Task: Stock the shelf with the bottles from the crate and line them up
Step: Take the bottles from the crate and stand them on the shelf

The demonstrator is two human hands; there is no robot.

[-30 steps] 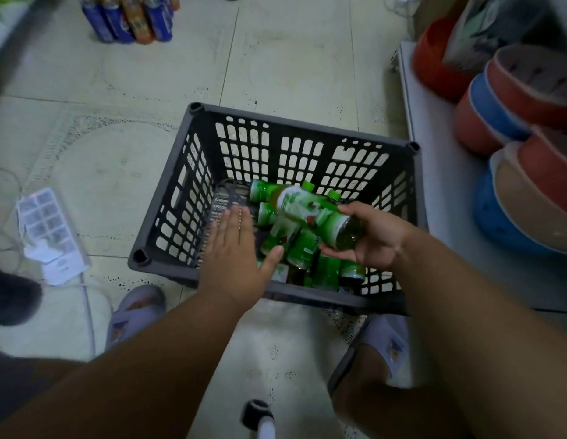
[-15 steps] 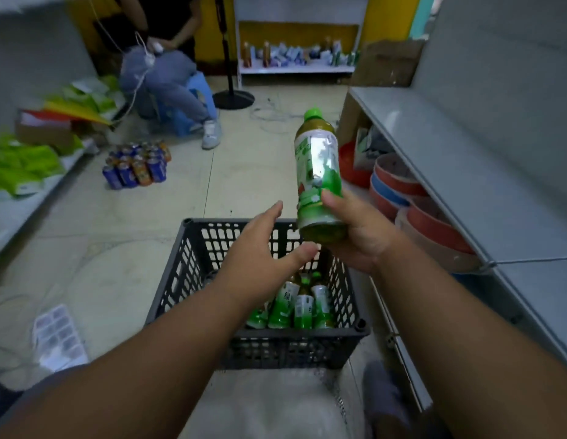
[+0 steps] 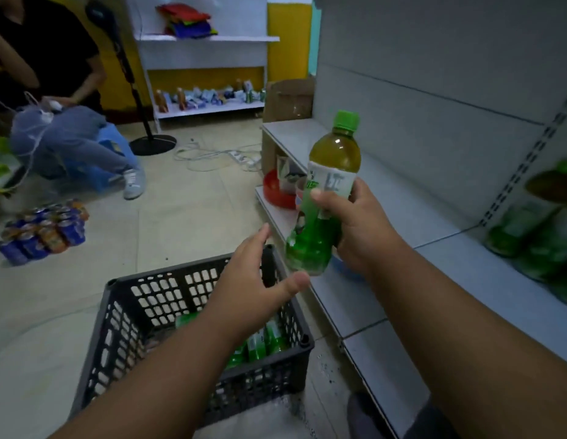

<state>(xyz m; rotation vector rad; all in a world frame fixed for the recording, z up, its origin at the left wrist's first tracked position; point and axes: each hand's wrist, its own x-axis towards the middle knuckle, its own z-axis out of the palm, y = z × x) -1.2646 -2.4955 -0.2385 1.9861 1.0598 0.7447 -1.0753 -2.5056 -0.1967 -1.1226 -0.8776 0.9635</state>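
Bottle (image 3: 326, 198) nearer shelf (image 3: 434, 217) now; green-capped, upright

Dim, greenish indoor light with soft shadows.
The bottles on the shelf (image 3: 538, 223) at the right edge are blurred, straight lines bend near the borders, and the bottle (image 3: 326, 198) shows small glare.

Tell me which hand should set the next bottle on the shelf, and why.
Right. The right hand already grips the bottle upright, beside the shelf on that side. The left hand is open and empty over the crate.
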